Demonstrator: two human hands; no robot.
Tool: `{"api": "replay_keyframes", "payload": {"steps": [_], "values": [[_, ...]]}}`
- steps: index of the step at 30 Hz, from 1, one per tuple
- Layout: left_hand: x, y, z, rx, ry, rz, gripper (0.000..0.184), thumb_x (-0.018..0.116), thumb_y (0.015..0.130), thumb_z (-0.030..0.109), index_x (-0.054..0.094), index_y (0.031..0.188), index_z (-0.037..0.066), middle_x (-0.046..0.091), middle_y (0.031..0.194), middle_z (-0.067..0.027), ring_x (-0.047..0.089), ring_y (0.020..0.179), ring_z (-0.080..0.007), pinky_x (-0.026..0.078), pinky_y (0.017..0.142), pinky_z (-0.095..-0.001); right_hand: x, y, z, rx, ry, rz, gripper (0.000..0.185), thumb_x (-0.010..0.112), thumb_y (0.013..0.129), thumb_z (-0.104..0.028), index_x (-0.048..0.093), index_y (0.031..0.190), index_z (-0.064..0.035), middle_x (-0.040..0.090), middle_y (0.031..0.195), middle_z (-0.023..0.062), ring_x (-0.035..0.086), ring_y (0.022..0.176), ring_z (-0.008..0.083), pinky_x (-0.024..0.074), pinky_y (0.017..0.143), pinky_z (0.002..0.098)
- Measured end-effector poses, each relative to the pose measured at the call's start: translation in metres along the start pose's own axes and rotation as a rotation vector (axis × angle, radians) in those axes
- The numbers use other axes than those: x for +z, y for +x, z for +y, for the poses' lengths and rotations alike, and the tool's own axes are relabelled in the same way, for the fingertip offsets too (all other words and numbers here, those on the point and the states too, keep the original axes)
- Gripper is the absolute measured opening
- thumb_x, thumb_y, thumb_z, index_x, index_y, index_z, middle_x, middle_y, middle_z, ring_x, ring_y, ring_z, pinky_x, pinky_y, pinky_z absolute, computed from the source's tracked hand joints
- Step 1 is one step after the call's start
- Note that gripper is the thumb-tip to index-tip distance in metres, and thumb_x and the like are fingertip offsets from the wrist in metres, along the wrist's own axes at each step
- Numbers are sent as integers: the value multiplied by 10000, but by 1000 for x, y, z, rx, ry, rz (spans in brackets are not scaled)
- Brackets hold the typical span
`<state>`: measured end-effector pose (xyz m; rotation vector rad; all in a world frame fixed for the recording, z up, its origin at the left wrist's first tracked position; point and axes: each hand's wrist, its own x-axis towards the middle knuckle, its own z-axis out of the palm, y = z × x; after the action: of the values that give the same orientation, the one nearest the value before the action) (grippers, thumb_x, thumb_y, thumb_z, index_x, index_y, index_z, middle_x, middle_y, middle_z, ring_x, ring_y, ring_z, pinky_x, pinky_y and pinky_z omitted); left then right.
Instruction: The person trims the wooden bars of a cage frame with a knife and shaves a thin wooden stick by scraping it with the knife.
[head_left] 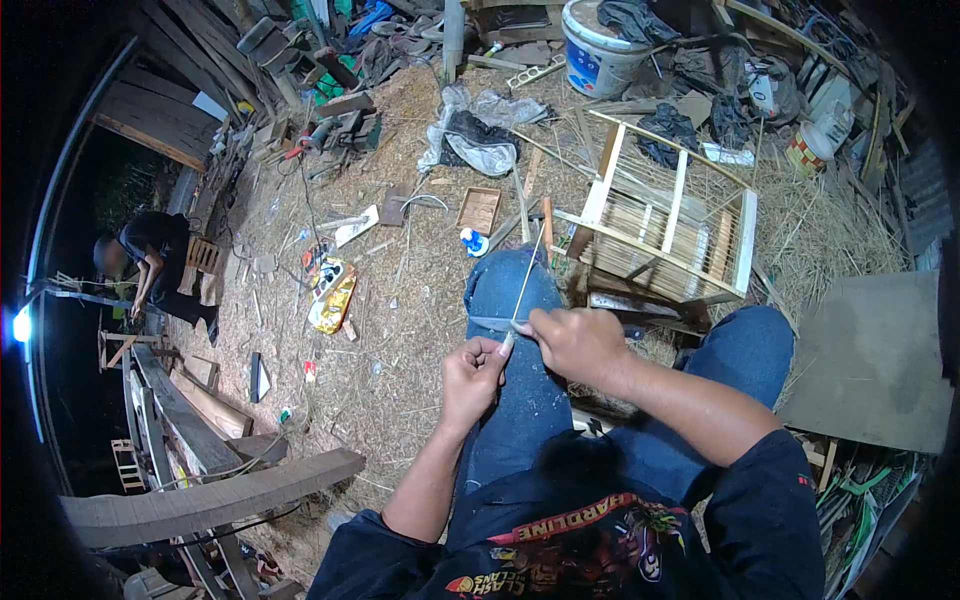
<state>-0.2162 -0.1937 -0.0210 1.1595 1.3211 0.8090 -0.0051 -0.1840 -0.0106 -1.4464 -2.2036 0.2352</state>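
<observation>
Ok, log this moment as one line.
left hand: pinches stick | right hand: holds blade | blade: at stick's lower part, contact unclear | rack: beyond right hand

Blue jeans (515,400), pale strip (528,278)!

Here's the black shirt (560,490), its chest print (600,540) splashed red and yellow, and there's a packet (335,300) gleaming gold! Blue and white share the bottle (475,242), the white bucket (606,60) wears blue patches, the tray (479,209) shows brown.
</observation>
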Motion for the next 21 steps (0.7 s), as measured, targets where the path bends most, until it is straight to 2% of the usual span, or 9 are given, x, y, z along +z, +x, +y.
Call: {"api": "replay_keyframes", "payload": {"steps": [3,4,5,7,9,12,14,21], "values": [[1,2,5,-44,10,24,230,726,1021,221,707,916,17,613,629,16,492,479,-39,339,433,-228,1,9,8,93,19,-27,222,596,1023,-275,637,881,-110,714,677,132,743,597,298,575,469,463],[-1,-2,10,-49,12,26,230,726,1021,221,707,916,17,613,629,16,492,479,-39,339,433,-228,2,14,13,140,-10,-54,228,639,1010,-275,622,856,-107,699,661,112,697,521,288,525,429,440],[-2,-5,17,-81,27,1,236,727,1021,231,707,922,18,612,627,15,487,464,-42,337,424,-232,4,14,17,140,-9,-54,228,639,1010,-275,622,856,-107,699,661,112,697,521,288,525,429,440],[-6,-5,22,-102,41,-25,241,728,1020,240,707,928,19,611,626,13,481,450,-46,335,415,-236,5,17,26,110,-17,99,224,641,1005,-269,622,862,-98,704,679,113,698,532,310,530,437,461],[-12,-10,12,-86,148,-66,242,730,1020,240,705,930,17,612,622,9,474,432,-52,329,403,-240,5,16,25,117,0,103,228,638,1006,-268,618,860,-95,705,678,109,697,539,324,530,440,480],[-11,-9,-1,-39,102,-34,240,727,1022,224,705,907,14,614,621,5,475,448,-50,323,414,-240,7,7,13,142,18,40,199,603,1007,-253,642,877,-108,706,665,127,721,556,322,553,440,480],[-10,-9,-3,7,82,-22,238,725,1023,217,705,900,14,616,621,3,478,458,-49,325,422,-241,12,-3,1,42,25,-40,200,595,1013,-248,643,876,-111,711,666,123,728,561,301,557,439,467],[-2,-7,1,-16,56,-2,220,723,1022,187,705,897,6,611,629,11,503,514,-44,351,471,-231,4,7,9,91,20,13,179,572,1013,-220,637,886,-112,707,657,107,725,547,293,567,437,452]]}}
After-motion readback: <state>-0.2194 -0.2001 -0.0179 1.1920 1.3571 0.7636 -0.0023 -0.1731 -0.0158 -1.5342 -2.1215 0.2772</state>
